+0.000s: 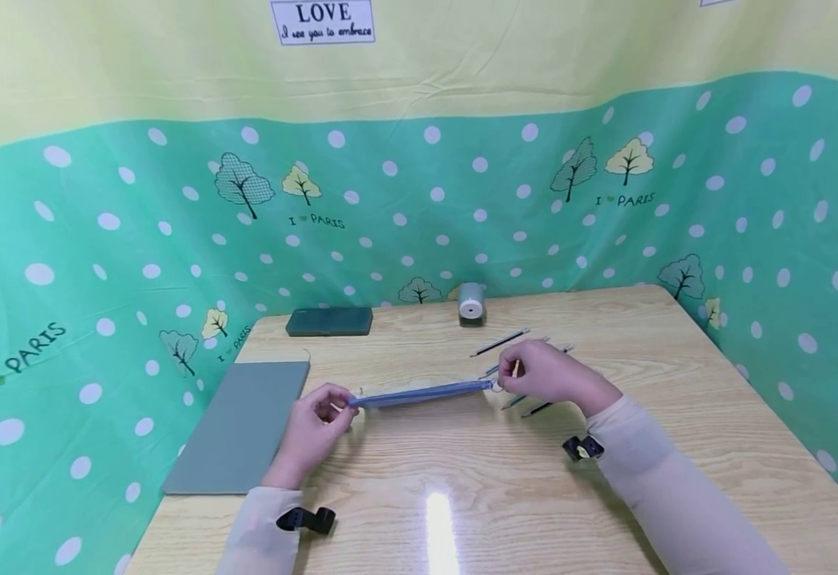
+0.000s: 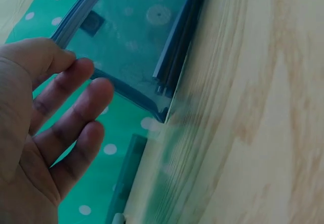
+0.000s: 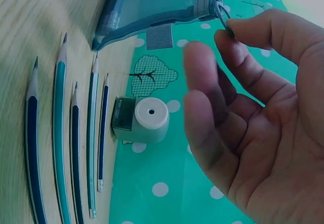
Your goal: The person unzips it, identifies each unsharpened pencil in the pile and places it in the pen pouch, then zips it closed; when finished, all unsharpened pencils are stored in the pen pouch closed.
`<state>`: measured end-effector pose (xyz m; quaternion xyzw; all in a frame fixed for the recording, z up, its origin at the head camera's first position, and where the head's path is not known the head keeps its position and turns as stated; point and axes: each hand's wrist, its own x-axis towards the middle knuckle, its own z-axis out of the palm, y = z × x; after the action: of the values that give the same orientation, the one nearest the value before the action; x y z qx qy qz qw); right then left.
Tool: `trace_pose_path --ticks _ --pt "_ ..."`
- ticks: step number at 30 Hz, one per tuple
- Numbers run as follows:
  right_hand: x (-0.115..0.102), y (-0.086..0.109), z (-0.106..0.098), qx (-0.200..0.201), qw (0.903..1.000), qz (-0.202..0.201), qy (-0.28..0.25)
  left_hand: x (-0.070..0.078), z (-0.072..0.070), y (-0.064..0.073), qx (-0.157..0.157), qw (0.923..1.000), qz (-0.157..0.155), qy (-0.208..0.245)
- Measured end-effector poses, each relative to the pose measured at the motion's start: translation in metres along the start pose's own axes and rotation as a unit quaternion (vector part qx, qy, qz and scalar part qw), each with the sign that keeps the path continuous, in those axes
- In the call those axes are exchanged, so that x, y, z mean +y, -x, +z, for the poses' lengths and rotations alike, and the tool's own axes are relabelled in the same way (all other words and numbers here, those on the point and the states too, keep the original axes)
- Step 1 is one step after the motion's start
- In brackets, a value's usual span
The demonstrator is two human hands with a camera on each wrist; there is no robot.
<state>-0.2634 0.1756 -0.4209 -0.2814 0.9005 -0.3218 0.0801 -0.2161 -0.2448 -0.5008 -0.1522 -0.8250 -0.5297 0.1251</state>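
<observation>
A translucent blue mesh zip pouch [image 1: 422, 394] is held up on its edge above the wooden table, stretched between both hands. My left hand [image 1: 312, 435] pinches its left top corner between thumb and forefinger, the other fingers loosely bent in the left wrist view. At the other end, my right hand [image 1: 551, 373] pinches the ring-shaped zipper pull [image 3: 223, 14] with thumb and forefinger. Through the mesh [image 2: 131, 32], long dark shapes show along the pouch's bottom; I cannot tell what they are. Several pencils [image 3: 59, 107] lie side by side on the table near my right hand.
A grey and white pencil sharpener [image 1: 471, 307] stands at the table's back. To its left lies a dark green flat case [image 1: 328, 321]. A grey board [image 1: 246, 423] covers part of the table's left side. Behind hangs a dotted green curtain [image 1: 404, 192].
</observation>
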Motion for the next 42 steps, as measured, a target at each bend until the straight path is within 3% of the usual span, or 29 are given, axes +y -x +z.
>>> trace_pose_path --ticks 6,16,28,32,42 --pt "-0.001 -0.001 0.008 -0.031 0.9994 -0.01 -0.007 -0.002 -0.007 0.001 -0.031 0.9987 -0.029 0.027" --pt "-0.003 -0.004 0.024 -0.067 0.9976 -0.013 -0.009 -0.004 -0.013 0.003 -0.083 0.9938 -0.065 0.033" --pt "-0.011 -0.005 0.039 -0.129 0.9912 -0.029 -0.009 -0.016 -0.028 0.003 -0.16 0.9792 -0.123 0.024" --pt "-0.014 -0.004 0.046 -0.15 0.9883 -0.027 0.0 -0.017 -0.031 0.005 -0.171 0.9743 -0.146 0.009" --pt "-0.017 -0.003 0.058 -0.177 0.9833 -0.034 0.028 -0.019 -0.03 0.005 -0.174 0.9697 -0.157 -0.069"
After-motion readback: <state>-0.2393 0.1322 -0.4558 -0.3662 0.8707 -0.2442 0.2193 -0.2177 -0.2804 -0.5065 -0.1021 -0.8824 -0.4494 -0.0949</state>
